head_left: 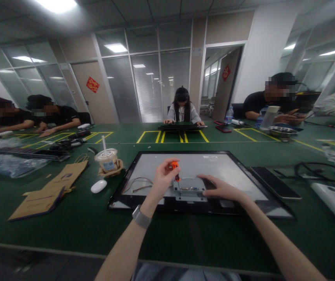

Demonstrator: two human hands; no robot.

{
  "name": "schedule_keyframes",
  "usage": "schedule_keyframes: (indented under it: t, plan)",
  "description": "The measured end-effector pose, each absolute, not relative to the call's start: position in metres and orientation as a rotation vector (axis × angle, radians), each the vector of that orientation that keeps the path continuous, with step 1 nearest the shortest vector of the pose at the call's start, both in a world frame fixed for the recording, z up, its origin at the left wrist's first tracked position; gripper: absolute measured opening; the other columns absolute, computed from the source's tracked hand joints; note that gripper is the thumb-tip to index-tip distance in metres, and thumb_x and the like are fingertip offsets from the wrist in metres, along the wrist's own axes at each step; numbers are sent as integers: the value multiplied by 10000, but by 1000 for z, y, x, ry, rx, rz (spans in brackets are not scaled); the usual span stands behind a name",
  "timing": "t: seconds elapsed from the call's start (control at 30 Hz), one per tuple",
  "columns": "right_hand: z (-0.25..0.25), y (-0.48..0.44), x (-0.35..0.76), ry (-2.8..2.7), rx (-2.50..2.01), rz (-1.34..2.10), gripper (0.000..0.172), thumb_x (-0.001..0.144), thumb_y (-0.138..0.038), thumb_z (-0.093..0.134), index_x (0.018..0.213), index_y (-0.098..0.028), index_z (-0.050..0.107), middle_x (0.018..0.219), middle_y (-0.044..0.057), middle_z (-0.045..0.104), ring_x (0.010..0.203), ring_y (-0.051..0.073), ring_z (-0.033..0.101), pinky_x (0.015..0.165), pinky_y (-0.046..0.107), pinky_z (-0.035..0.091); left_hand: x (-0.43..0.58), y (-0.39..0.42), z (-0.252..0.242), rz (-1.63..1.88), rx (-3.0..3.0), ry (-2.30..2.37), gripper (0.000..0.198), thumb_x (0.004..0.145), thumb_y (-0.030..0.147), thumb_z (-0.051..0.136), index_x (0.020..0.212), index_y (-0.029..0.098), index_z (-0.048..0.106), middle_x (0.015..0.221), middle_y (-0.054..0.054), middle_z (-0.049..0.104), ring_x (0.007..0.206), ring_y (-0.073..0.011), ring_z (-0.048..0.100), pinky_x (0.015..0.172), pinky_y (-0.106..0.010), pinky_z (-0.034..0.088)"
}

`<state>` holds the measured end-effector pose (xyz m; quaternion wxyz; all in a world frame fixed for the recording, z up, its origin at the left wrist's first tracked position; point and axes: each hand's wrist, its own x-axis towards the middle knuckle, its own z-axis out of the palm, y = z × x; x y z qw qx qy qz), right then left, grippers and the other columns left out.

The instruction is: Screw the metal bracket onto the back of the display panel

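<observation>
An orange-handled screwdriver (pixel 175 168) is gripped in my left hand (pixel 164 175), its shaft pointing down at the left side of a small metal box with ports (pixel 190 187). Whether the tip meets a screw is too small to tell. My right hand (pixel 221 188) rests at the right edge of that box, thumb and fingers apart around its corner. Beneath both lies a large flat display panel (pixel 231 164) with a black frame and grey back. Thin coloured wires (pixel 139 182) run across the panel left of the box.
Left of the panel are a drink cup (pixel 108 160), a white mouse (pixel 98 186) and a brown paper bag (pixel 50 191). On the right lie a black phone-like slab (pixel 274 182), cables and a white device (pixel 334 203). A person (pixel 181 109) sits opposite; others sit at both sides.
</observation>
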<state>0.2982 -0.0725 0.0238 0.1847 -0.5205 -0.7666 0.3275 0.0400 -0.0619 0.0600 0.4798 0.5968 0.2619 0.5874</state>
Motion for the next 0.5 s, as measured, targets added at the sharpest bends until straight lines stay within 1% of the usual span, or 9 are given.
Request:
schedule_keyframes:
  t: [0.07, 0.13, 0.23, 0.37, 0.5]
  plan:
    - [23, -72, 298, -2163, -1458, 924, 805, 733, -597, 632, 1408, -219, 409, 1461, 101, 416, 1321, 293, 388, 1109, 441, 299, 40, -61, 59, 1472, 1444, 656, 224, 717, 237, 724, 919, 190, 640, 763, 25, 546, 669, -84, 510, 625, -193, 441]
    - [22, -71, 299, -2165, -1457, 922, 808, 730, -607, 629, 1408, -226, 410, 1461, 96, 416, 1324, 296, 384, 1110, 448, 297, 40, -59, 59, 1525, 1430, 669, 214, 693, 213, 739, 869, 188, 621, 742, 37, 517, 665, -78, 494, 620, -182, 426]
    - [21, -71, 299, -2169, -1462, 915, 821, 723, -621, 626, 1411, -230, 406, 1464, 93, 413, 1325, 307, 380, 1110, 459, 292, 40, -56, 57, 1560, 1423, 698, 225, 685, 200, 745, 866, 190, 612, 740, 41, 515, 668, -76, 489, 623, -176, 415]
    - [23, -71, 299, -2177, -1472, 908, 843, 724, -627, 620, 1417, -201, 401, 1469, 109, 404, 1327, 316, 376, 1103, 442, 304, 39, -56, 57, 1520, 1440, 690, 236, 720, 220, 725, 935, 194, 631, 763, 29, 547, 701, -85, 520, 663, -189, 435]
    - [24, -72, 299, -2183, -1482, 902, 841, 722, -636, 616, 1416, -212, 403, 1475, 101, 398, 1335, 325, 364, 1112, 453, 287, 41, -59, 59, 1470, 1391, 572, 280, 805, 260, 643, 1080, 212, 621, 931, -19, 611, 793, -117, 584, 773, -262, 475]
